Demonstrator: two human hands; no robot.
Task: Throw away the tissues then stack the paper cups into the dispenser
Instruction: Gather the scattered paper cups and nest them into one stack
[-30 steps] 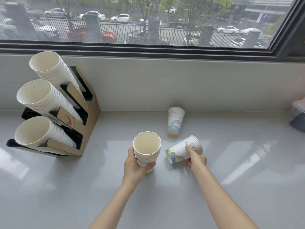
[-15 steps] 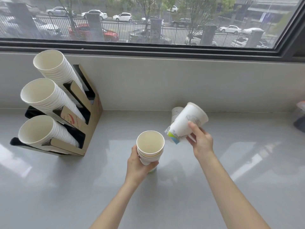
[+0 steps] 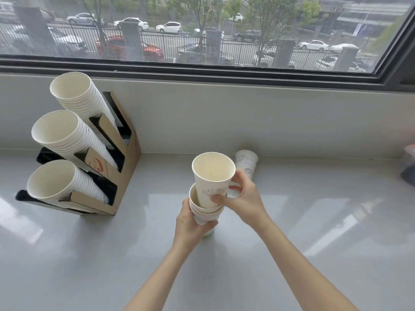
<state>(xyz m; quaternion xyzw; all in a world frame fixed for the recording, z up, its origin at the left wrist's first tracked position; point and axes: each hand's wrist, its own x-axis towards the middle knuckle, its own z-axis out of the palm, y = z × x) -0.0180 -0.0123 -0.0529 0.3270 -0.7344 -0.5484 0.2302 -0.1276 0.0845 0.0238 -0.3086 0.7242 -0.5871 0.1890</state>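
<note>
My left hand (image 3: 190, 224) grips a short stack of nested paper cups (image 3: 205, 213) standing upright on the grey counter (image 3: 303, 243). My right hand (image 3: 243, 197) holds a single paper cup (image 3: 212, 178), whose base sits partway inside the top of that stack. Another printed paper cup (image 3: 246, 162) stands upside down on the counter just behind my right hand. At the left, the cardboard cup dispenser (image 3: 121, 167) holds three slanted rows of white cups (image 3: 67, 135). No tissues are in view.
The counter meets a low grey wall (image 3: 247, 122) under a wide window. At the far right edge, a dark and reddish object (image 3: 409, 167) is cut off by the frame.
My right hand lifted the cup that lay on its side, turned it upright and brought it left into the top of the stack. The left hand stayed on the stack.
</note>
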